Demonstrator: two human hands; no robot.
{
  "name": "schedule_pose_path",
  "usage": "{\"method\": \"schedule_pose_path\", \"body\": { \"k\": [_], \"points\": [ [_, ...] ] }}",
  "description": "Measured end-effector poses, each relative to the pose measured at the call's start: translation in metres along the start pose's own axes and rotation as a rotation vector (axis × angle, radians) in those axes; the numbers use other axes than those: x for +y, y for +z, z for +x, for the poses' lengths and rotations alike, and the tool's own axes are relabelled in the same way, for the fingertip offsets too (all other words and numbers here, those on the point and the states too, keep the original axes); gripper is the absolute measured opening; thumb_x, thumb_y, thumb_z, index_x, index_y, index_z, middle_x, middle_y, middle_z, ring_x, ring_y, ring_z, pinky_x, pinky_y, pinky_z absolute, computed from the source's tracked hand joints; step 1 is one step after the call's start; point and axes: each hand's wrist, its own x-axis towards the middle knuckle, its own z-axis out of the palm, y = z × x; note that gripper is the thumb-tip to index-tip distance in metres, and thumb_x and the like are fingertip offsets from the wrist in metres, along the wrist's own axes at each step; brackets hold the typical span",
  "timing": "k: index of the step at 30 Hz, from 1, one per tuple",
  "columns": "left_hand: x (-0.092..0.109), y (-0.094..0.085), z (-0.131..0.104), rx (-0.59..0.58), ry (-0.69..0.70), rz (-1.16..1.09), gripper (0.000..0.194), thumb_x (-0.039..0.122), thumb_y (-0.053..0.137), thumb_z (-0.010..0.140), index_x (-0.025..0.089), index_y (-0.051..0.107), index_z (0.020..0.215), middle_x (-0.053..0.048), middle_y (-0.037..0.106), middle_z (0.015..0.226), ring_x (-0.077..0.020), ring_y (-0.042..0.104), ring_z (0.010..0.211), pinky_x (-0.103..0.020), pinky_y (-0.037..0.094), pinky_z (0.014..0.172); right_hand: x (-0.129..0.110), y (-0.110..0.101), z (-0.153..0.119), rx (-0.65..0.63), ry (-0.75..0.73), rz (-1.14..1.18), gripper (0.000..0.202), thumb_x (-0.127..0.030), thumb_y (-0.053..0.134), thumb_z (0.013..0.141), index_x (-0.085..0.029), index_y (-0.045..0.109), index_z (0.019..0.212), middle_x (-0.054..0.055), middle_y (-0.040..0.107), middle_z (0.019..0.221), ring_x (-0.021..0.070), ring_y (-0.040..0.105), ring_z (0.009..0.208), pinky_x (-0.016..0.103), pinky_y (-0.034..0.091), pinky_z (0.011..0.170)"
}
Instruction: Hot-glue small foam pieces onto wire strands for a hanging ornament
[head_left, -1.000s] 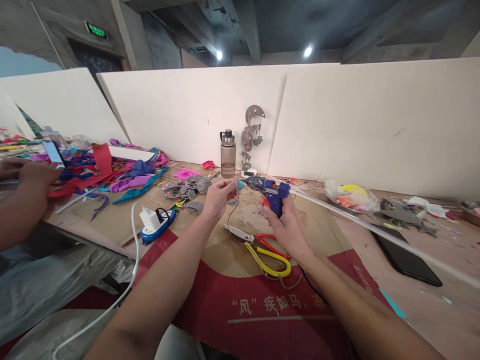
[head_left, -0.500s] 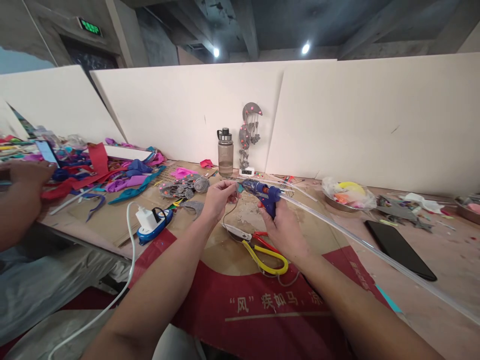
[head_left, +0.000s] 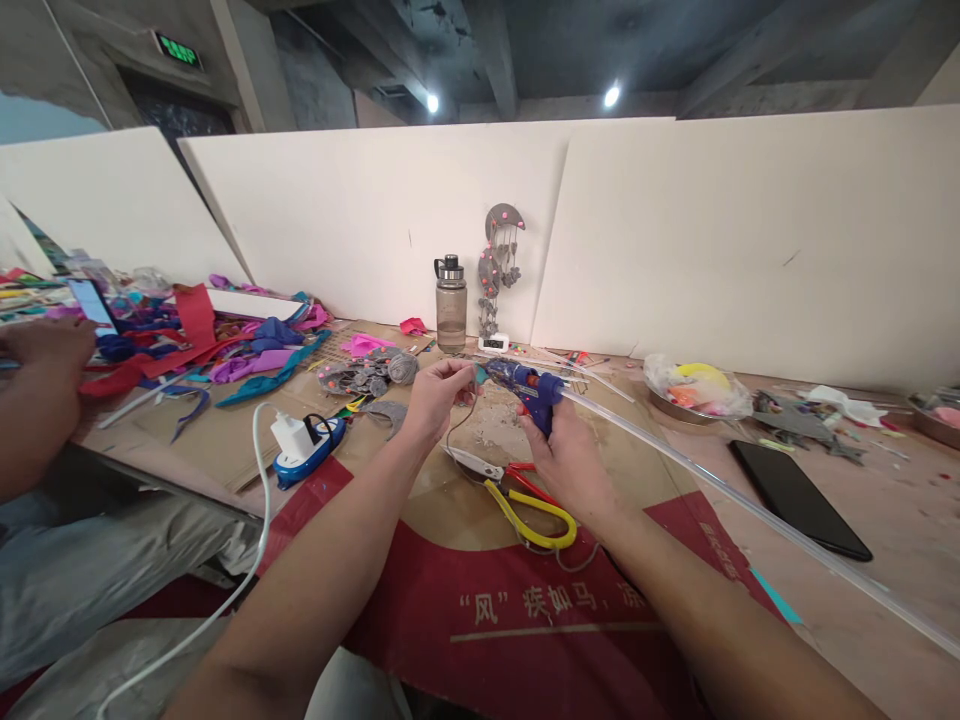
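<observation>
My right hand (head_left: 566,450) is wrapped round the handle of a blue glue gun (head_left: 532,390), a long clear glue stick (head_left: 675,460) trailing from its back to the right. The nozzle points left, close to the fingertips of my left hand (head_left: 442,395). Those fingertips are pinched on a small teal piece (head_left: 481,375), and a thin grey cord (head_left: 448,432) hangs down beside them. Below both hands, scissors with yellow handles (head_left: 536,520) and a red-handled tool (head_left: 525,480) lie on the cardboard (head_left: 450,515).
A bottle (head_left: 451,310) and small clock (head_left: 493,343) stand by the white boards. Fabric scraps (head_left: 195,330) and a blue power strip (head_left: 309,460) are left, near another person's hand (head_left: 52,345). A black phone (head_left: 799,500) and plastic-wrapped bowl (head_left: 697,390) lie right.
The other person's hand at the left has shifted slightly left. My hands and the glue gun have hardly moved.
</observation>
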Motion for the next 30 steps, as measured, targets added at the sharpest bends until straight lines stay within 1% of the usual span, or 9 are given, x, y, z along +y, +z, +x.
{"method": "schedule_pose_path", "body": {
  "k": [5, 14, 21, 25, 30],
  "points": [
    [0.0013, 0.0014, -0.001, 0.003, 0.0, -0.007, 0.025, 0.033, 0.078, 0.062, 0.013, 0.063, 0.067, -0.001, 0.061, 0.056, -0.0093, 0.055, 0.048, -0.02, 0.04, 0.046, 0.0007, 0.0018, -0.0008, 0.005, -0.011, -0.013, 0.029, -0.035, 0.044, 0.092, -0.018, 0.049, 0.115, 0.015, 0.066, 0.108, 0.0293, 0.063, 0.097, 0.042, 0.05, 0.083],
    [0.0023, -0.0006, 0.0, 0.002, 0.019, -0.011, 0.023, 0.03, 0.077, 0.063, 0.013, 0.063, 0.067, -0.003, 0.062, 0.058, -0.0091, 0.055, 0.049, -0.02, 0.04, 0.046, 0.0011, 0.0012, -0.0001, 0.012, 0.003, -0.011, 0.027, -0.035, 0.044, 0.092, -0.019, 0.049, 0.114, 0.013, 0.067, 0.104, 0.0289, 0.065, 0.095, 0.041, 0.051, 0.079],
    [0.0029, 0.0007, -0.0004, 0.008, 0.003, -0.006, 0.023, 0.03, 0.077, 0.062, 0.013, 0.063, 0.067, -0.002, 0.062, 0.057, -0.0095, 0.056, 0.048, -0.02, 0.039, 0.046, 0.0037, 0.0035, 0.0002, 0.012, -0.014, -0.009, 0.027, -0.036, 0.043, 0.092, -0.02, 0.05, 0.112, 0.013, 0.066, 0.105, 0.0289, 0.064, 0.095, 0.042, 0.051, 0.081],
    [0.0033, 0.0003, -0.0003, 0.011, 0.011, -0.008, 0.023, 0.03, 0.077, 0.062, 0.013, 0.063, 0.066, -0.002, 0.062, 0.056, -0.009, 0.055, 0.048, -0.02, 0.039, 0.046, 0.0038, 0.0036, -0.0003, -0.001, -0.006, -0.012, 0.028, -0.035, 0.043, 0.092, -0.019, 0.049, 0.114, 0.014, 0.066, 0.106, 0.0289, 0.063, 0.097, 0.042, 0.051, 0.083],
    [0.0031, 0.0011, -0.0011, 0.007, 0.003, -0.004, 0.023, 0.031, 0.078, 0.062, 0.013, 0.064, 0.066, -0.003, 0.063, 0.058, -0.0092, 0.055, 0.048, -0.021, 0.04, 0.046, 0.002, 0.0025, -0.0002, 0.012, -0.002, -0.016, 0.028, -0.035, 0.043, 0.092, -0.018, 0.049, 0.114, 0.015, 0.066, 0.108, 0.0297, 0.063, 0.097, 0.043, 0.051, 0.083]
  ]
}}
